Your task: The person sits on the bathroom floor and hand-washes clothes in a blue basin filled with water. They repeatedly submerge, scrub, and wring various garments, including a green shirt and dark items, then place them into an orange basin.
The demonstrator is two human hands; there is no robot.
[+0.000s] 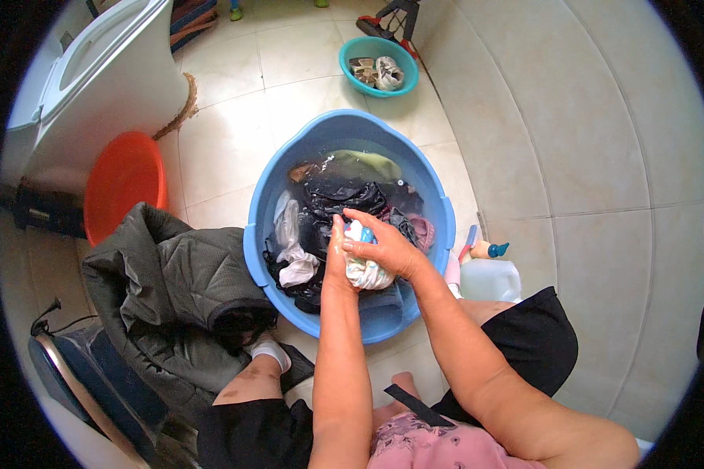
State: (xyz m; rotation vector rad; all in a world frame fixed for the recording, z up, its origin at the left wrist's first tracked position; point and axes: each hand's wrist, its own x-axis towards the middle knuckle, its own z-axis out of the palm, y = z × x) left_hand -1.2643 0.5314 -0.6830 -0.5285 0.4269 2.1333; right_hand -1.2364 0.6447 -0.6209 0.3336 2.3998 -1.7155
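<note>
Over a blue plastic washtub (pixel 440 176) of water and clothes, my right hand (pixel 384 243) grips a bunched white cloth with coloured print (pixel 368 268). My left hand (pixel 335 255) is held upright against the cloth's left side, its fingers extended and wet-looking. Beneath them lie soaked black garments (pixel 340 196). A white cloth (pixel 298 267) rests at the tub's left, a pink one (pixel 422 233) at its right, and a yellow-green one (pixel 366 164) lies in the water at the far side.
A dark quilted jacket (pixel 182 275) and a red basin (pixel 126 182) are at the left. Ahead stands a turquoise basin (pixel 410 79) with shoes (pixel 387 73). At the right, by the tiled wall, are a translucent jug (pixel 490 279), a pump bottle (pixel 487 250) and a brush (pixel 469 239).
</note>
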